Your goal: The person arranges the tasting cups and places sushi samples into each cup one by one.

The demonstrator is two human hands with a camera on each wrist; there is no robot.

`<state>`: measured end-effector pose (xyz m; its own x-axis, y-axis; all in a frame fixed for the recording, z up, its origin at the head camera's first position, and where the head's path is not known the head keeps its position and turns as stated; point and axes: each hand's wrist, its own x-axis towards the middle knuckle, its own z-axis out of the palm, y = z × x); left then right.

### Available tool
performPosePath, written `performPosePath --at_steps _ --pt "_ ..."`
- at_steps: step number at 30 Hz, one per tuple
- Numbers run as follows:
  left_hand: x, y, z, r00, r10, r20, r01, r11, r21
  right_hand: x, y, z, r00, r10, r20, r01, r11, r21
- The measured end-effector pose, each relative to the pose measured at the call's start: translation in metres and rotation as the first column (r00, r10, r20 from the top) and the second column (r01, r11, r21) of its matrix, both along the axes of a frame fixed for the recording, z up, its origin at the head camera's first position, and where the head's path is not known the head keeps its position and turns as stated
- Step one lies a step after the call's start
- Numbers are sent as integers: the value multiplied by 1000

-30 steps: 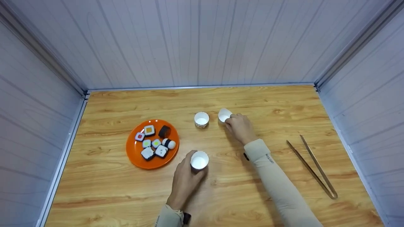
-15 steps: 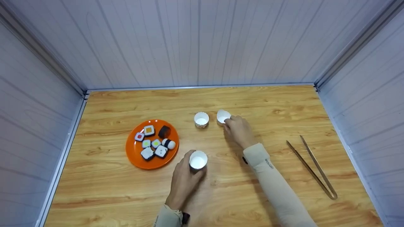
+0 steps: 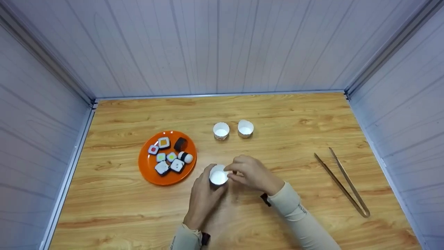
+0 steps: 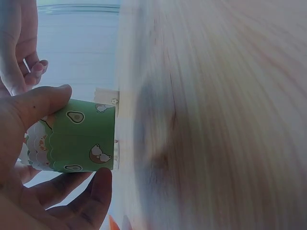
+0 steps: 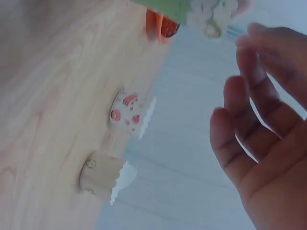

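Observation:
My left hand grips a green paper baking cup with avocado prints and a scalloped white rim. The cup stands upright in the head view, its white inside facing up. My right hand is at the right side of this cup's rim, thumb and fingertips bent loosely; the right wrist view shows nothing held between them. Whether a fingertip touches the rim I cannot tell. Farther back stand two more paper cups: a white one with red prints and a beige one with an uneven rim.
An orange plate with several sushi pieces lies left of my left hand. Metal tongs lie spread on the wooden table at the right. Pale panel walls border the back and sides.
My right hand has let go of the beige cup and come back toward me to the green cup's rim. The beige cup shifted slightly left before release. My left hand stayed nearly still.

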<state>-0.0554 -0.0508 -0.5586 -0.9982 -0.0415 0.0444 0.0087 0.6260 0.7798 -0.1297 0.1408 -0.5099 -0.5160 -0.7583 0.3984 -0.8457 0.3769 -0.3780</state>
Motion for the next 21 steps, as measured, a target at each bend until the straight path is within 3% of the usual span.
performPosePath --at_steps 5,11,21 --pt "2 0 0 1000 -5 -12 5 1000 2 13 -4 -3 1000 24 10 -25 993 111" --pt "5 -1 -1 997 -13 -79 12 1000 -6 23 -10 -5 999 21 -34 -12 970 244" --pt "6 0 0 993 -32 -113 33 999 2 22 -9 -7 994 71 -85 -58 987 150"
